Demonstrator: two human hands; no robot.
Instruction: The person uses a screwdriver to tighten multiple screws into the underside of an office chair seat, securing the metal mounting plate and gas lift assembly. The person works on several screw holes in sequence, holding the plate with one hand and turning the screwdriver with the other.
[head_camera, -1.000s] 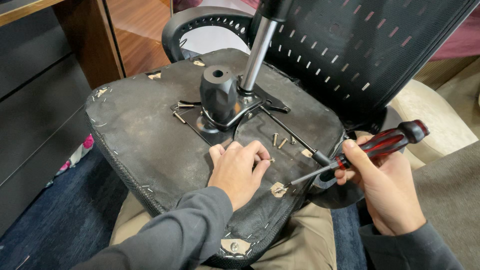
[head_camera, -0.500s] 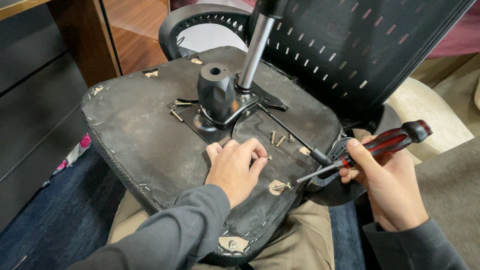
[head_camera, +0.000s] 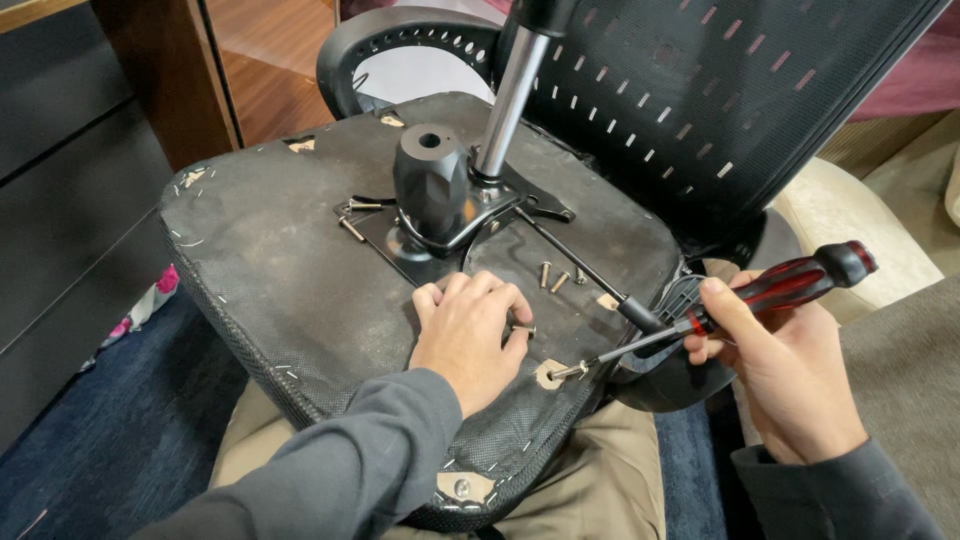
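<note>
Overturned office chair seat (head_camera: 280, 270), its black fabric underside facing up, resting across the person's lap, with the perforated backrest (head_camera: 720, 110) behind it. Centre: black mechanism plate (head_camera: 440, 235) carrying a chrome gas cylinder (head_camera: 508, 105) and a black knob-like housing (head_camera: 430, 180). Left hand (head_camera: 465, 340), palm down on the seat underside, fingers curled, a screw (head_camera: 524, 328) pinched at its fingertips. Right hand (head_camera: 775, 375), closed around the red-and-black handle of a screwdriver (head_camera: 740, 305), whose tip meets a screw (head_camera: 568, 372) standing in a torn patch near the seat's front edge. Three loose screws (head_camera: 560, 275) lie on the fabric just beyond the left hand.
</note>
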